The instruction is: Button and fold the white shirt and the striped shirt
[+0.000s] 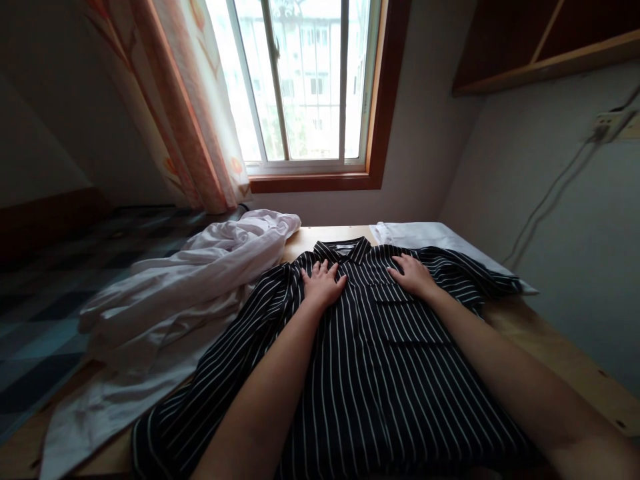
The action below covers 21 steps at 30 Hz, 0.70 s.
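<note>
A black shirt with white stripes (357, 360) lies spread out, front side up, its collar toward the window. My left hand (321, 283) rests flat on the shirt's chest just below the collar, fingers spread. On the other side of the buttoned front, my right hand (413, 275) lies on the cloth near the shoulder, above the chest pocket, its fingers apart. One sleeve runs down at the left toward me; the other stretches out to the right. My forearms cover parts of the shirt.
The shirt lies on a wooden table (545, 340). Crumpled white cloth (200, 273) is heaped at the left, beside a checked bed cover (37, 293). Folded white cloth (420, 233) sits at the back right, partly under the sleeve. A window (310, 87) and curtain (175, 100) stand behind.
</note>
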Tool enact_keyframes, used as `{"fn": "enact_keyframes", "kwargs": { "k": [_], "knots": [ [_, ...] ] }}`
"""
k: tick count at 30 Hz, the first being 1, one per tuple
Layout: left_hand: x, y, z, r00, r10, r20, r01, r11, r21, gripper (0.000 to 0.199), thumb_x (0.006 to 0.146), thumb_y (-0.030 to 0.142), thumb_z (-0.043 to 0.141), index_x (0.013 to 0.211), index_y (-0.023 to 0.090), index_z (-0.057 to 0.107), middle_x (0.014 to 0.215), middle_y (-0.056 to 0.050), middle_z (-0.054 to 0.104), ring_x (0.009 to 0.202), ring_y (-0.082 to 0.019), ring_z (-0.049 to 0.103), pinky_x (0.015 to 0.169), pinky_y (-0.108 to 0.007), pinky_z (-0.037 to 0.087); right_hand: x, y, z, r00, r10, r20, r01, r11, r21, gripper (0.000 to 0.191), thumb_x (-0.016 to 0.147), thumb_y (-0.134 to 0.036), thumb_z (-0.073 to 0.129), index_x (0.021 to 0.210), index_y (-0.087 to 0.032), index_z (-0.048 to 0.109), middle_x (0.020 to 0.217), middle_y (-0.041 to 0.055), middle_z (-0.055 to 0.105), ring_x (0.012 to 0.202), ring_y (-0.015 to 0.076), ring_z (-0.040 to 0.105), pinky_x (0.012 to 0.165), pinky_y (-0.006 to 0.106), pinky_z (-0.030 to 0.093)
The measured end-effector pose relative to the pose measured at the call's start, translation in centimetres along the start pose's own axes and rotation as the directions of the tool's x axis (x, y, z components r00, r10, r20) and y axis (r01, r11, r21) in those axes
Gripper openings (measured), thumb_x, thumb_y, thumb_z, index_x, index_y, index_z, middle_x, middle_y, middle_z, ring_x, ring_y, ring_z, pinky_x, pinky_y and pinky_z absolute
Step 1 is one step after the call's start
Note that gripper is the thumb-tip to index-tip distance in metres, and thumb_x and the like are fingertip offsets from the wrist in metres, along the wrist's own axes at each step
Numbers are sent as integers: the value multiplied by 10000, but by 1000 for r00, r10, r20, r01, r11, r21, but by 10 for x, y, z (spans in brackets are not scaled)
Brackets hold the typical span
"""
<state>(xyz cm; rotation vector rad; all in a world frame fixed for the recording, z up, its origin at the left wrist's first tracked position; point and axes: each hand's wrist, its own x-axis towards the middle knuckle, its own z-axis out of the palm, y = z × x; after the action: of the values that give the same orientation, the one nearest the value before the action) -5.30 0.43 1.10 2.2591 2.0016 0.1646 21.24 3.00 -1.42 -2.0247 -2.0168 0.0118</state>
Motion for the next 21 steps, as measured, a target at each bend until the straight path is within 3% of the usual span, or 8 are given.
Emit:
{"fn": "enact_keyframes", "kwargs": {
  "k": [3, 5, 9, 12, 14, 18, 21],
  "knots": [
    [2, 0, 3, 1000, 9, -6, -9, 1000, 13, 681, 946, 613, 216, 1532, 284, 326, 1634, -49, 203, 1512, -301, 132, 1175, -633, 72, -2, -12, -11, 999, -34, -42, 34, 999, -1, 439, 941, -350, 485, 1320, -164, 609, 1482, 152, 467, 1354, 289, 424, 1103, 428, 332],
    [4, 0, 5, 1000, 21, -18, -21, 999, 26, 681, 948, 610, 210, 1530, 279, 331, 1634, -54, 206, 1511, -299, 136, 1178, -624, 76, -8, -28, -19, 992, -122, -37, 122, 992, -12, 389, 937, -328, 492, 1267, -188, 644, 1467, 135, 488, 1365, 284, 405, 1120, 467, 297],
    [7, 2, 7, 999, 43, -30, -42, 998, 41, 676, 950, 603, 205, 1532, 282, 327, 1633, -58, 210, 1511, -287, 143, 1177, -624, 79, -26, -67, -21, 946, -318, 65, 318, 948, 3, 410, 952, -388, 491, 1307, -225, 618, 1491, 107, 476, 1423, 287, 328, 1161, 534, 185],
    [10, 1, 7, 998, 50, -31, -49, 998, 43, 669, 951, 591, 205, 1530, 279, 329, 1630, -59, 217, 1509, -277, 154, 1177, -625, 79, -37, -87, -8, 950, -287, 124, 280, 957, 73, 541, 996, -457, 390, 1468, -201, 459, 1544, 117, 406, 1440, 258, 314, 1166, 456, 218],
    [11, 0, 7, 998, 50, -37, -48, 998, 41, 666, 950, 587, 209, 1535, 285, 315, 1628, -54, 229, 1508, -269, 162, 1181, -618, 76, -42, -92, 2, 959, -251, 131, 242, 967, 81, 596, 1004, -521, 330, 1512, -217, 391, 1578, 112, 349, 1464, 262, 266, 1182, 467, 170],
    [10, 1, 7, 998, 55, -35, -54, 998, 25, 691, 946, 598, 215, 1561, 282, 235, 1628, -46, 235, 1505, -268, 171, 1189, -595, 90, -44, -92, 9, 959, -252, 132, 244, 967, 71, 630, 987, -606, 293, 1527, -289, 360, 1602, 103, 299, 1484, 278, 214, 1184, 506, 109],
    [7, 8, 4, 995, 33, -92, -23, 994, 105, 668, 965, 547, 225, 1552, 231, 278, 1617, -87, 266, 1501, -306, 160, 1181, -609, 76, -44, -91, 6, 956, -254, 146, 247, 967, 67, 621, 984, -620, 282, 1519, -318, 371, 1604, 98, 295, 1485, 279, 212, 1180, 506, 109]
  ]
}}
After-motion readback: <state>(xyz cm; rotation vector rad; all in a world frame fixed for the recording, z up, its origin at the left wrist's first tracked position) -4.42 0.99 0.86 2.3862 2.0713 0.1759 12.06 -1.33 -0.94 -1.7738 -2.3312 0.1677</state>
